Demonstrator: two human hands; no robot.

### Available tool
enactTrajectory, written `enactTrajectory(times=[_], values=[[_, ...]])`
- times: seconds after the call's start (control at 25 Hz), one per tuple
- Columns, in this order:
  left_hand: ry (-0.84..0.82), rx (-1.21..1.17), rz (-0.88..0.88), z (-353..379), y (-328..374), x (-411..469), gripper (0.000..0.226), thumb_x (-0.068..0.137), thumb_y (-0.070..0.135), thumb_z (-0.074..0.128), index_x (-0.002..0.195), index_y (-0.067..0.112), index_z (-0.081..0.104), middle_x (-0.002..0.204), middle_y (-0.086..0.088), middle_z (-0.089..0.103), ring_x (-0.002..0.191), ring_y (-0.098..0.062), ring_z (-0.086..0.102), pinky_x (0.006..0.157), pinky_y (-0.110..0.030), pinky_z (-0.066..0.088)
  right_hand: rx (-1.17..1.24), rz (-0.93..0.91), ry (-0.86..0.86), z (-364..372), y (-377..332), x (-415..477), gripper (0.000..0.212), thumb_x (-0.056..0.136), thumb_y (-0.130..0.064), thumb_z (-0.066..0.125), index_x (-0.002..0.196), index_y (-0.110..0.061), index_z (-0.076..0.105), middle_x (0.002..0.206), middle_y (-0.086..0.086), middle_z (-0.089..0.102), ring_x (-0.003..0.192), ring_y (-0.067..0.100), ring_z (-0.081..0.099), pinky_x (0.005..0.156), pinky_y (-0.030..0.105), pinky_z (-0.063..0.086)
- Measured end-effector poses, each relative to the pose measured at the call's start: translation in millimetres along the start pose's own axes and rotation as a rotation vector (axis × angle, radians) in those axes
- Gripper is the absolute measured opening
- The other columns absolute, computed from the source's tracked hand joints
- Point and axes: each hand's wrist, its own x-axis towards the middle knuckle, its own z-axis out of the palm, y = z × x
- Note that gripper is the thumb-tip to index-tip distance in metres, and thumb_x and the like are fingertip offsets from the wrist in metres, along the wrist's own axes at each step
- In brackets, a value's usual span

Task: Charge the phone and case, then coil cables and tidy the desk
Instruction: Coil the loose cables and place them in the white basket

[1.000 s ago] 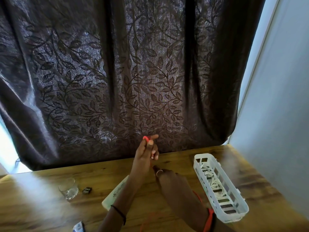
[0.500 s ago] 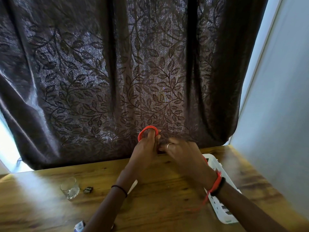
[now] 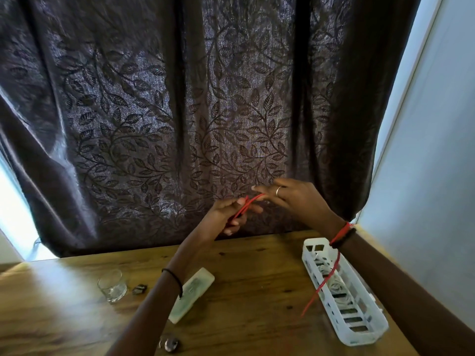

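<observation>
L hand (image 3: 231, 214) grips loops of thin red cable (image 3: 250, 204), fingers curled round them, up and left of the white slotted plastic basket (image 3: 365, 339), over the brown wooden desk (image 3: 257, 278). R hand (image 3: 295, 199), above the basket's far end, pinches the next stretch w/ fingers nearly straight. The slack hangs across the basket's left wall. Left of the basket lies a pale green flat case (image 3: 191, 295), w/ a clear glass tumbler (image 3: 112, 285) farther left.

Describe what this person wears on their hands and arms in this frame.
No sleeves show on either arm. The left hand has a thin black cord band around its wrist. The right hand carries a slim silver-coloured ring on one finger, and its wrist wears a red thread band right beside a black band.
</observation>
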Motion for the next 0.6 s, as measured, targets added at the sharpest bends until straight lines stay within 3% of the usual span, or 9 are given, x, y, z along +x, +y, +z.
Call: enactTrajectory(times=[0.16,0.24,0.32,0.4,0.52,0.6], values=[[-0.115,-0.354,0.038,-3,0,-8,0.043,0.099,0.026,0.03,0.111,0.001,0.064,0.052,0.008,0.029,0.04,-0.005,0.024,0.043,-0.018,0.026,0.279,0.19,-0.038,10,7,7,0.03,0.092,-0.033,0.052,0.122,-0.036,0.06,0.084,-0.004,0.067,0.07,-0.001,0.052,0.059,0.025,0.044],[-0.13,-0.562,0.037,-1,0,-9,0.045,0.098,0.026,0.029,0.118,0.0,0.06,0.052,0.009,0.032,0.04,-0.002,0.028,0.043,-0.016,0.03,0.394,0.284,-0.006,15,2,11,0.027,0.092,-0.031,0.055,0.117,-0.032,0.063,0.073,-0.009,0.066,0.064,-0.001,0.05,0.057,0.024,0.041],[-0.158,-0.771,0.05,1,-2,-8,0.046,0.099,0.024,0.028,0.13,-0.002,0.048,0.054,0.009,0.037,0.042,-0.003,0.035,0.045,-0.015,0.035,0.497,0.392,0.012,25,-7,12,0.024,0.092,-0.029,0.056,0.113,-0.028,0.067,0.053,-0.013,0.054,0.052,0.001,0.05,0.052,0.024,0.038],[-0.151,-0.935,0.094,2,-5,-4,0.046,0.099,0.022,0.032,0.137,-0.004,0.038,0.06,0.009,0.042,0.048,-0.005,0.04,0.051,-0.015,0.04,0.556,0.493,0.01,36,-17,9,0.024,0.092,-0.033,0.056,0.11,-0.026,0.069,0.048,-0.011,0.049,0.045,0.002,0.047,0.05,0.025,0.036],[-0.028,-1.076,0.169,-2,-3,4,0.057,0.086,0.013,0.06,0.135,-0.007,0.039,0.065,0.007,0.048,0.051,-0.006,0.043,0.055,-0.018,0.042,0.562,0.598,-0.06,44,-34,2,0.021,0.093,-0.037,0.053,0.082,-0.03,0.069,0.048,-0.008,0.049,0.045,0.002,0.045,0.052,0.026,0.036],[0.072,-1.079,0.179,-6,0,10,0.056,0.084,0.012,0.057,0.133,-0.008,0.039,0.065,0.008,0.048,0.051,-0.006,0.044,0.054,-0.018,0.042,0.564,0.644,-0.099,44,-47,-2,0.03,0.094,-0.033,0.052,0.065,-0.028,0.058,0.053,-0.003,0.051,0.048,0.011,0.047,0.055,0.029,0.039]])
